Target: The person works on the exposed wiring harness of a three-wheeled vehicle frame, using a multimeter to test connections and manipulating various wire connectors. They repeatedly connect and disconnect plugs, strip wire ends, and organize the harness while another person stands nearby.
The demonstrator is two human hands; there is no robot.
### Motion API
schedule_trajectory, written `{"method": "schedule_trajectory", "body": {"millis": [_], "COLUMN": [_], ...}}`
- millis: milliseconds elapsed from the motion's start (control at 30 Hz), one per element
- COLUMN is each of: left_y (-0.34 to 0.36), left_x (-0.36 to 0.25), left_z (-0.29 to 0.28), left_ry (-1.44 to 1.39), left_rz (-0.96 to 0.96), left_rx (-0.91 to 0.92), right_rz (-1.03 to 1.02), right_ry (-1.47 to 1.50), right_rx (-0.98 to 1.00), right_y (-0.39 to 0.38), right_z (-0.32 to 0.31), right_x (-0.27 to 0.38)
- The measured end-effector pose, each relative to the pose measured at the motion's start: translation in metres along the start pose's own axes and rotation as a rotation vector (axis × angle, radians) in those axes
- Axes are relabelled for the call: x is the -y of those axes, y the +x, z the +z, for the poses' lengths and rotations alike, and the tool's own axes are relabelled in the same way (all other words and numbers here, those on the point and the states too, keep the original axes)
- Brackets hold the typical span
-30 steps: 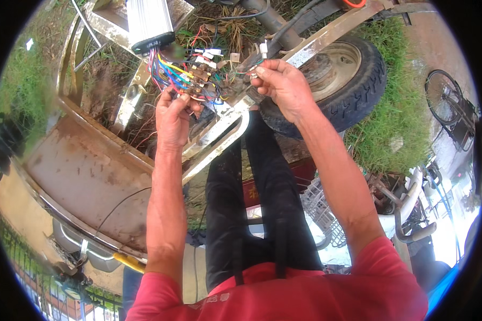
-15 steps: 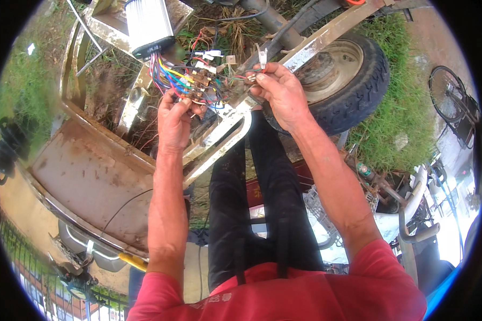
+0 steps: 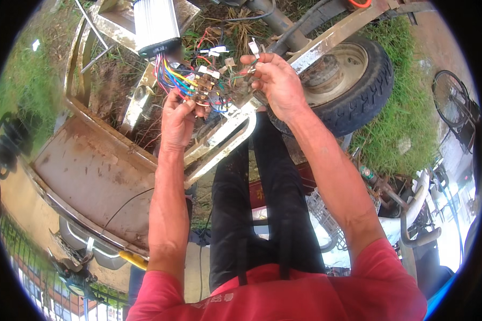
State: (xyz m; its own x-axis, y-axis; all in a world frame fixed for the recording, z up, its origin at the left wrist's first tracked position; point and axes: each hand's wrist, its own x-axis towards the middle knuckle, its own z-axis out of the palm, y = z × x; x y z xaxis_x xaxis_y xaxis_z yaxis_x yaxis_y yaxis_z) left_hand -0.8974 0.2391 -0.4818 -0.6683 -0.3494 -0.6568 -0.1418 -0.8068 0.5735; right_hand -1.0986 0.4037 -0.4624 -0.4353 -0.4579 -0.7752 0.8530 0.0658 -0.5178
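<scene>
1. Moved since the earlier frame: the right hand is slightly higher and farther left, and the white plug connector above its index finger now leans left.
2. Right hand pose, upper centre of the frame: wrist bent inward, thumb and index finger pinching thin wires. Whether the fingers also grip the plug connector cannot be told.
3. Left hand pose, left of centre: forearm near vertical, thumb and fingertips pinching the lower end of the multicoloured wire bundle. The exact wire held is hidden.
4. Edges: a pale, scuffed frame bar runs diagonally below the fingers. The black tyre stands to the right of the right hand.
5. Open room: a gap lies between the forearms, over the frame bar and the black trousers.
6. Wiring, upper centre: red, blue, yellow and green strands leave the finned silver controller box and meet brown, dirty-looking connectors between the hands. White connectors lie just above these.
</scene>
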Motion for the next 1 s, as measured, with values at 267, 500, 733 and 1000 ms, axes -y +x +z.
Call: {"method": "schedule_trajectory", "body": {"millis": [267, 500, 733, 1000], "left_y": [-0.002, -0.002, -0.002, -0.001], "left_x": [0.002, 0.001, 0.003, 0.005], "left_z": [-0.003, 0.0, -0.005, -0.008], "left_ry": [-0.021, -0.022, -0.036, -0.031], "left_rz": [-0.004, 0.007, 0.005, 0.009], "left_rx": [-0.013, -0.01, -0.011, -0.004], "right_rz": [-0.019, -0.166, -0.167, -0.071], "right_ry": [-0.006, -0.707, -0.773, -0.217], "right_rx": [0.097, 0.012, 0.123, 0.197], "right_y": [0.007, 0.034, 0.055, 0.057], "right_z": [-0.001, 0.021, 0.034, 0.028], "right_x": [-0.004, 0.008, 0.017, 0.001]}}
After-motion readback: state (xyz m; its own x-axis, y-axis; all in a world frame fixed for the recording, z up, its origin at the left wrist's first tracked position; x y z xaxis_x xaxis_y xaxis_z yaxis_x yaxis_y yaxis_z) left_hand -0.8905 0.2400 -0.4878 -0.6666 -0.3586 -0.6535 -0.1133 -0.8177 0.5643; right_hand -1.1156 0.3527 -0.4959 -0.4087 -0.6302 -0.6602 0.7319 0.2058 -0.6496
